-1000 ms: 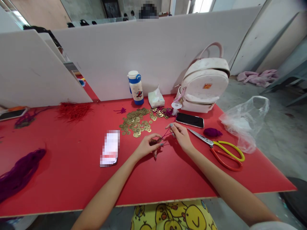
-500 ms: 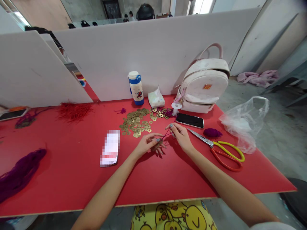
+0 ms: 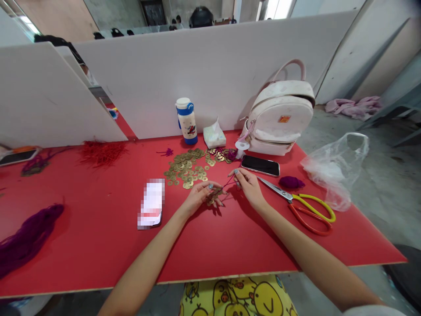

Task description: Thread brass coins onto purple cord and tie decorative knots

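Observation:
My left hand (image 3: 201,195) is closed around several brass coins (image 3: 215,195) with holes in them, just above the red table. A thin purple cord (image 3: 229,181) runs from these coins across to my right hand (image 3: 246,185). The right thumb and forefinger pinch that cord. Beyond my hands lies a loose pile of similar brass coins (image 3: 186,164), with more coins and purple cord (image 3: 226,154) to its right. Large scissors (image 3: 296,202) with one yellow and one red handle lie right of my right hand, beside a purple cord bundle (image 3: 291,182).
A dark phone (image 3: 260,165) lies beyond my right hand, near a white spool (image 3: 241,147). Behind stand a bottle (image 3: 187,120), a tissue pack (image 3: 214,135) and a white backpack (image 3: 283,116). Left are a blurred-screen phone (image 3: 151,204) and a purple hank (image 3: 33,237); right, a plastic bag (image 3: 338,171).
The left thumb has lifted and drawn back from the cord, leaving the held coins more exposed. The right hand stays in almost the same place, pinching the cord.

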Action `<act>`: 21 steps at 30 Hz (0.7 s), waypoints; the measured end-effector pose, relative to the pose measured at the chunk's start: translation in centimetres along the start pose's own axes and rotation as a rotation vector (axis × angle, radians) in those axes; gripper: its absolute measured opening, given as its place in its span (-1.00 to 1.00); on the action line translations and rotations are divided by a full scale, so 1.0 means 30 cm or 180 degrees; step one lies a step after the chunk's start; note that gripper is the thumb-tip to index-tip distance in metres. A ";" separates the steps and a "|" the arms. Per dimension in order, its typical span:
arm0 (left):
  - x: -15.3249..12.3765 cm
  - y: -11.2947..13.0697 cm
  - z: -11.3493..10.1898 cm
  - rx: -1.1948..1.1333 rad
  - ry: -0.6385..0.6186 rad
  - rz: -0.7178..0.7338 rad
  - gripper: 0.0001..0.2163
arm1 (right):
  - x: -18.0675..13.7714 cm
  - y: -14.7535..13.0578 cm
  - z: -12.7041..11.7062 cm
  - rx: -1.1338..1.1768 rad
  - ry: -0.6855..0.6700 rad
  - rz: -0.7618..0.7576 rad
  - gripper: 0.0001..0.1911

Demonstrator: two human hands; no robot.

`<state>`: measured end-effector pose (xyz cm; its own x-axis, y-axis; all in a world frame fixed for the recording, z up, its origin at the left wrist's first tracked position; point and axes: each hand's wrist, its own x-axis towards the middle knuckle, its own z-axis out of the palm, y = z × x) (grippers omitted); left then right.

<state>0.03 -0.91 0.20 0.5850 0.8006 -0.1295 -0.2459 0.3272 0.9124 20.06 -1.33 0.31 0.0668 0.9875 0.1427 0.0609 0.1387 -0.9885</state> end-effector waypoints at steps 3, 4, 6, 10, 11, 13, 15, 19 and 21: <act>-0.004 -0.001 0.002 0.0068 -0.0023 -0.0026 -0.58 | 0.002 0.004 -0.002 -0.0046 0.0012 -0.0018 -0.52; -0.005 -0.002 0.002 0.0072 -0.0021 -0.0024 -0.58 | 0.003 0.004 -0.003 -0.0049 0.0014 -0.0027 -0.53; -0.005 -0.003 0.001 0.0064 -0.0021 -0.0029 -0.58 | 0.004 0.003 -0.004 -0.0038 0.0016 -0.0044 -0.55; -0.002 -0.005 -0.005 0.0135 -0.0042 -0.0048 -0.56 | 0.006 0.004 -0.004 0.0031 -0.0008 -0.0068 -0.61; 0.000 -0.005 -0.005 0.0208 -0.0009 -0.0016 -0.57 | 0.007 0.006 -0.004 0.0045 -0.0016 -0.0075 -0.62; 0.004 -0.005 -0.003 0.0403 0.0126 0.0098 -0.61 | 0.008 0.009 -0.004 0.0041 -0.0025 -0.0088 -0.62; 0.008 -0.004 0.002 0.0612 0.0313 0.0237 -0.65 | 0.009 0.009 -0.004 -0.0036 -0.0032 -0.0114 -0.62; 0.014 -0.009 0.011 0.0979 0.0679 0.0449 -0.71 | 0.004 0.005 -0.006 -0.0396 -0.0060 -0.0216 -0.60; 0.015 -0.015 0.007 0.1209 0.0879 0.0558 -0.78 | 0.002 0.004 -0.008 -0.0623 -0.0114 -0.0293 -0.63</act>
<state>0.57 -0.80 -0.20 0.3210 0.9470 -0.0126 0.0067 0.0111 0.9999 20.32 -1.28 0.20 0.0168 0.9739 0.2265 0.2576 0.2147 -0.9421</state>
